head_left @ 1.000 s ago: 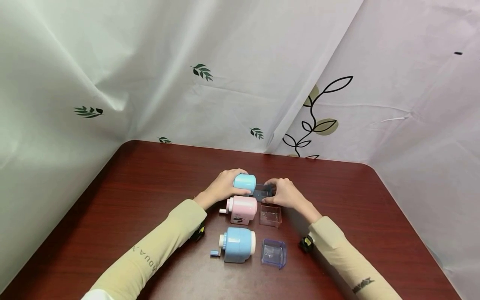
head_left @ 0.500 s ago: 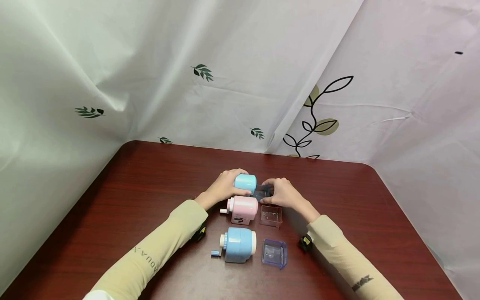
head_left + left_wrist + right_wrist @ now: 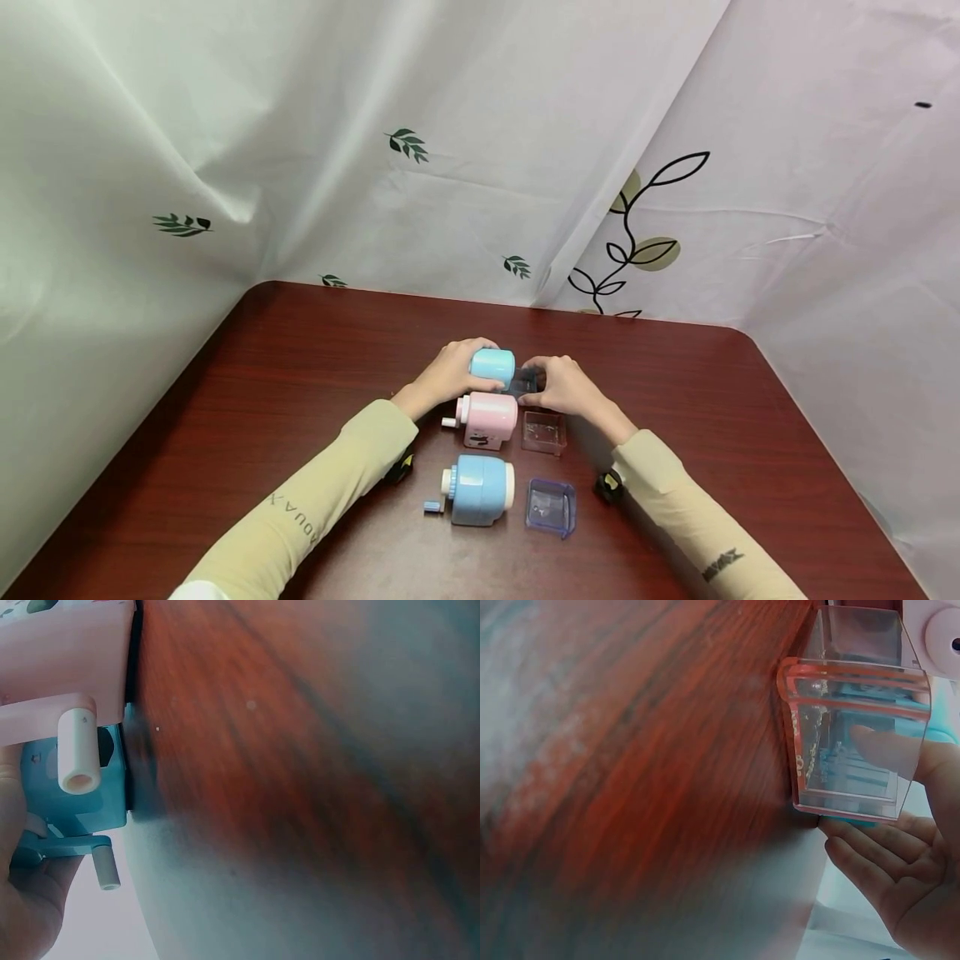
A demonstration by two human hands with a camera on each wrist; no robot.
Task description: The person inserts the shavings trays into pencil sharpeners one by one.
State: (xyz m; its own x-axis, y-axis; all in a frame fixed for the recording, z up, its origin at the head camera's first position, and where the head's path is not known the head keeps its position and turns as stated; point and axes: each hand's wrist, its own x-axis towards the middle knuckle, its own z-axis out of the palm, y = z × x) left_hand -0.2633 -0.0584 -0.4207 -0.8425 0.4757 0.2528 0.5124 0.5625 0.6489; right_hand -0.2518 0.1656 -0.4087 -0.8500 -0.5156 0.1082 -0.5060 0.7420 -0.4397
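At the back of the row, my left hand grips a light blue pencil sharpener around its crank side. The left wrist view shows its crank beside the palm. My right hand pinches a dark see-through shavings drawer between thumb and fingers, at the sharpener's right side. In the right wrist view that drawer shows only through a clear pinkish drawer in front. Just nearer stands a pink pencil sharpener, with the pinkish drawer lying to its right.
A larger blue pencil sharpener stands nearest me, crank to the left. Right of it lies a purple-blue clear drawer. All stand on a dark red wooden table, with a white patterned curtain behind.
My right hand has moved slightly left with the dark drawer, closing the gap to the light blue sharpener. The left hand keeps its grip; the other sharpeners and drawers stay put.
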